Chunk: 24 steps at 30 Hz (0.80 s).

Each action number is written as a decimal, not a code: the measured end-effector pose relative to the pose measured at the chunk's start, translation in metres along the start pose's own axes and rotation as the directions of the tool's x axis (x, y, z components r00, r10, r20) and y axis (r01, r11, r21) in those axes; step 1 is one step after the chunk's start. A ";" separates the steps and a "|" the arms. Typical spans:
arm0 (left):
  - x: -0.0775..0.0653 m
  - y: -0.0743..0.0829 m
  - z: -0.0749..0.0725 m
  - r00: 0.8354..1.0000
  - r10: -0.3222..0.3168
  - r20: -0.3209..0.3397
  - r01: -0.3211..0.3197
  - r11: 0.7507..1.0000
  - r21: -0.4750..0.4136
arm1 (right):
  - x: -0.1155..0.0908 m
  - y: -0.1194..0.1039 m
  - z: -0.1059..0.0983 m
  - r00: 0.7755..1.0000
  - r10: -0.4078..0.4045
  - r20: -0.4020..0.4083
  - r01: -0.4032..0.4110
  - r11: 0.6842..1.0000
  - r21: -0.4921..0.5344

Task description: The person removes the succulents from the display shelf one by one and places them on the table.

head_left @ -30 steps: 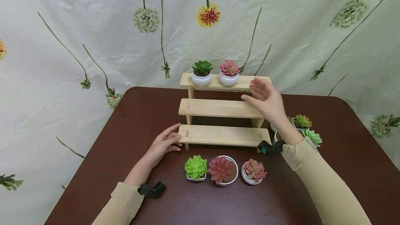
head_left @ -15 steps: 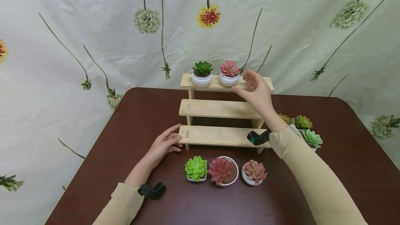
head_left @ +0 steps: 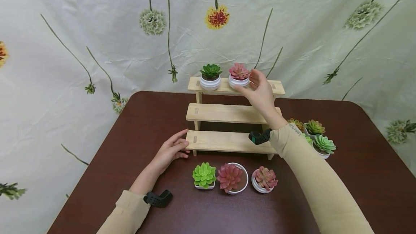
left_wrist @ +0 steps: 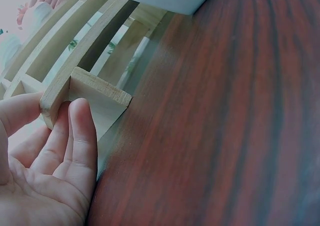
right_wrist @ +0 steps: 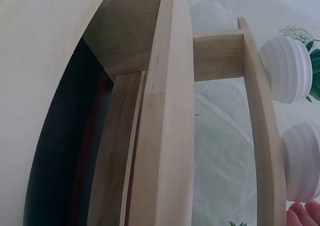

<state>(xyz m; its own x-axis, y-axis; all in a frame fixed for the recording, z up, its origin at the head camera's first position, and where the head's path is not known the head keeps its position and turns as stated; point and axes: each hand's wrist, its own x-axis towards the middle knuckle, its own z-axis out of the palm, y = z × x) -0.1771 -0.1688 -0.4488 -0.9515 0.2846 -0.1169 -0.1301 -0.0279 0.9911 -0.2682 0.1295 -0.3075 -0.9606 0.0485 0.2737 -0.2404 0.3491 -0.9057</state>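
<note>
A three-step wooden shelf (head_left: 234,113) stands on the dark red-brown table. My left hand (head_left: 170,147) grips the left end of its lowest step; in the left wrist view the thumb and fingers (left_wrist: 82,131) close on the board end. On the top step sit a dark green succulent (head_left: 210,77) and a pink succulent (head_left: 238,77), both in white ribbed pots. My right hand (head_left: 261,91) is at the pink one, thumb over the pot's lower front, other fingers spread at its right side. In the right wrist view the fingertips (right_wrist: 302,215) lie right beside the white pot (right_wrist: 302,161).
Before the shelf stand a bright green succulent (head_left: 204,175), a dark red one (head_left: 230,178) in a wide white pot and a reddish one (head_left: 264,179). Several more potted succulents (head_left: 320,143) cluster right of the shelf, partly behind the right forearm. A flower-printed cloth (head_left: 107,28) hangs behind.
My right hand has moved left along the top step, from its right end to the pink succulent's pot. The left hand and the plants have stayed in place.
</note>
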 end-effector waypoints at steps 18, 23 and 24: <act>0.001 0.001 0.001 1.000 -0.019 -0.011 0.019 1.000 -0.001 | 0.007 0.000 0.010 0.999 0.040 -0.012 -0.041 0.995 -0.095; 0.001 0.001 0.000 1.000 -0.020 -0.012 0.020 1.000 0.005 | 0.005 0.001 0.010 0.999 0.028 -0.030 -0.030 0.997 -0.071; 0.001 0.001 0.000 1.000 -0.019 -0.012 0.019 1.000 0.007 | 0.004 0.001 0.009 0.999 0.026 -0.032 -0.027 0.998 -0.060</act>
<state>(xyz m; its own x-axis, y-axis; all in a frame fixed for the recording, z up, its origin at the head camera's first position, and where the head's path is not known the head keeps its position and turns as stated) -0.1781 -0.1682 -0.4483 -0.9520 0.2737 -0.1368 -0.1467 -0.0159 0.9891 -0.2740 0.1213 -0.3106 -0.9615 0.0874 0.2607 -0.2052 0.4032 -0.8918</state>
